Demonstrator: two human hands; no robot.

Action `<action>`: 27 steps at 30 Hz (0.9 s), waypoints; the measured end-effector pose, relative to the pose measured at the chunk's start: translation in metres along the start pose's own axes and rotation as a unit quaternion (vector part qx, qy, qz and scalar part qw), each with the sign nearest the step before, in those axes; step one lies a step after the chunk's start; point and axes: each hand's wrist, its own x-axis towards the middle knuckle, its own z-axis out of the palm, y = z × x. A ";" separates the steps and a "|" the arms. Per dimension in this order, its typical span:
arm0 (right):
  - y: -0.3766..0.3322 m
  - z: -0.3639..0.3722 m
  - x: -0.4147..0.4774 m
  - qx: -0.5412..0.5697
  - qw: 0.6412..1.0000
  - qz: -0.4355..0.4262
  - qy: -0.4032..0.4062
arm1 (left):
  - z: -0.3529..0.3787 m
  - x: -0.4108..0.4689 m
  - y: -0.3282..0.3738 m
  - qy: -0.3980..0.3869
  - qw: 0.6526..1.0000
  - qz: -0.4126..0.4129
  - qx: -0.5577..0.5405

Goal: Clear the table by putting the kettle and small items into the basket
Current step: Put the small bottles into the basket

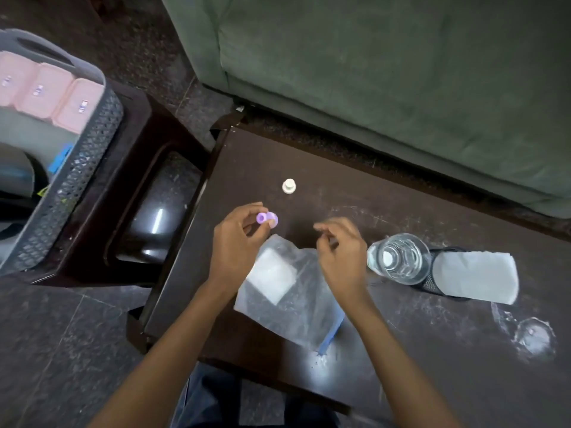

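Note:
My left hand pinches a small purple spool-shaped piece just above the dark table. My right hand hovers beside it, blurred, fingers curled loosely with nothing visible in them. A small white cap-like piece stands on the table beyond both hands. Under my wrists lies a clear zip bag with a white square inside. The grey lattice basket sits on a dark stool at the left, holding pink boxes. No kettle is visible.
A clear water bottle stands right of my right hand, next to a black mesh holder with white paper napkins. A small clear glass item rests at the far right. A green sofa lines the table's far side.

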 end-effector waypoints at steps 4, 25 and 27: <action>-0.011 0.031 0.047 -0.206 0.972 -0.036 -0.105 | -0.032 0.005 -0.001 -0.011 1.000 -0.014 -0.002; -0.079 0.066 0.056 0.254 0.923 0.219 -0.187 | -0.089 -0.011 0.005 0.000 0.974 -0.097 -0.206; -0.101 0.059 0.044 0.317 0.887 0.253 -0.222 | -0.096 -0.011 0.009 -0.004 0.971 -0.088 -0.221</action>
